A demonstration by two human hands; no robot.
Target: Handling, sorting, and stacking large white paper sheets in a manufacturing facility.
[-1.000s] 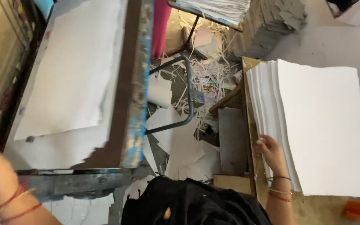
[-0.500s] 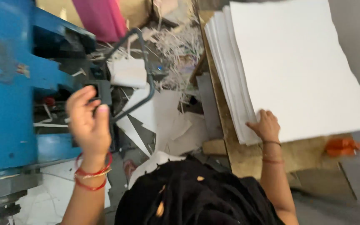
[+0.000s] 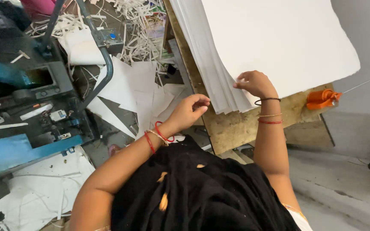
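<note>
A thick stack of large white paper sheets [image 3: 275, 42] lies on a wooden board [image 3: 236, 128] at the upper right. My right hand [image 3: 255, 83] rests on the near corner of the stack, its fingers curled at the edge of the top sheets. My left hand [image 3: 189, 111] hovers just left of the stack's near corner, fingers bent and holding nothing. Both wrists wear thin bangles.
A blue and grey machine [image 3: 26, 111] with a curved metal bar [image 3: 103, 60] stands at the left. Paper offcuts and strips [image 3: 129, 85] litter the floor between the machine and the board. An orange object [image 3: 322, 98] sits at the board's right edge.
My left hand has left the blue machine and swung right, close to the stack's corner. My right hand has slid onto the top sheets. The view has turned toward the stack.
</note>
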